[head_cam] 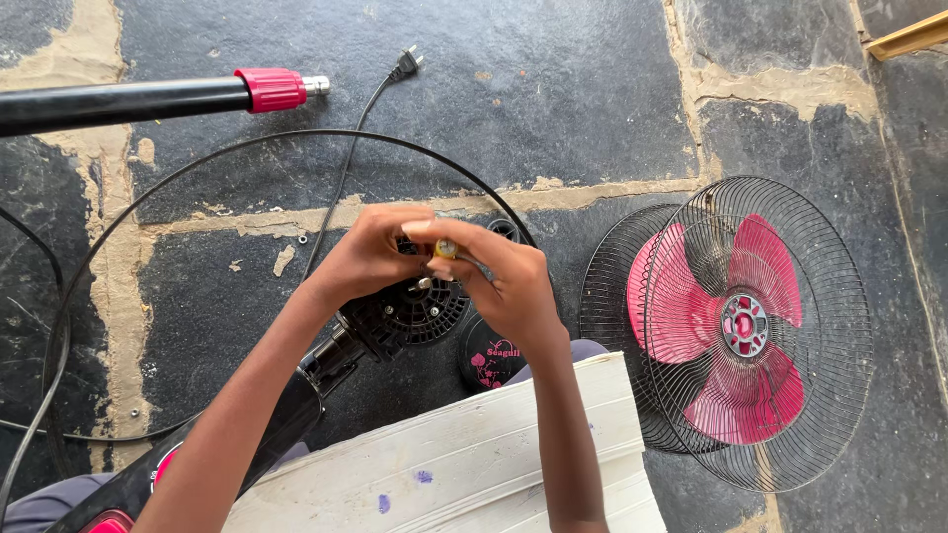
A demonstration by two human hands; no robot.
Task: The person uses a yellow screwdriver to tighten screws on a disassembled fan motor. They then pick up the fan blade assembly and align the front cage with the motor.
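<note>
My left hand [370,252] and my right hand [504,281] meet above a black fan motor housing [415,316], which lies on the dark stone floor. The right hand grips a small tool with a yellow handle [446,249], its tip pointing down at the housing's centre shaft. My left hand's fingers rest on the housing's top edge beside the tool. A black round cap with a pink flower print [486,360] lies just below my right hand. The fan's black and pink body [148,474] runs down to the lower left under my left arm.
Two black wire grilles with a pink fan blade [736,326] lie at the right. A black pole with a pink collar [272,89] lies at the top left. A black power cord and plug [403,65], a thin black ring [197,158] and a white board [474,464] are nearby.
</note>
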